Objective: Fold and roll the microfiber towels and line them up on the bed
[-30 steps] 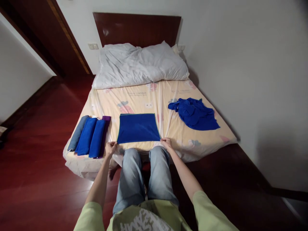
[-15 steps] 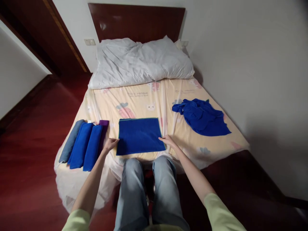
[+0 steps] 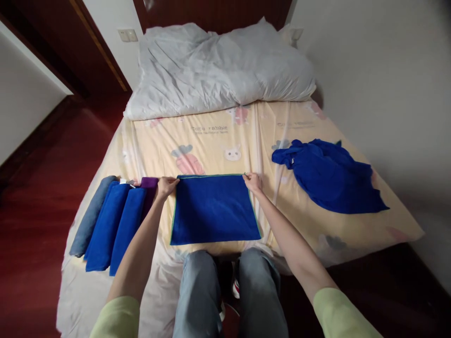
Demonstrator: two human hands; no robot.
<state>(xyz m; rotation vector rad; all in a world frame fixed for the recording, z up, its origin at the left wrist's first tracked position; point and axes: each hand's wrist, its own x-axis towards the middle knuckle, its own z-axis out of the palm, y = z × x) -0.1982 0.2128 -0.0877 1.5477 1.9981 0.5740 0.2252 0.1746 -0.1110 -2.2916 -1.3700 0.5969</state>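
Observation:
A blue cloth (image 3: 215,210) with green edging lies flat as a rectangle on the bed, in front of my knees. My left hand (image 3: 167,187) pinches its far left corner, fingers closed. At the far right corner, my right hand (image 3: 252,182) has its fingers closed on the same cloth. Left of my left hand lie rolled or folded cloths side by side: a grey-blue one (image 3: 92,217), two blue ones (image 3: 107,227) and a purple one (image 3: 149,191), partly hidden behind my left hand and forearm.
A crumpled blue cloth heap (image 3: 331,176) lies on the right side of the bed. White bedding (image 3: 218,70) is bunched near the headboard (image 3: 218,14). The patterned bed sheet (image 3: 211,150) reaches close to the right wall.
Both hands have moved from the cloth's side edges to its far corners. The view has shifted closer, so the bed and cloths look larger.

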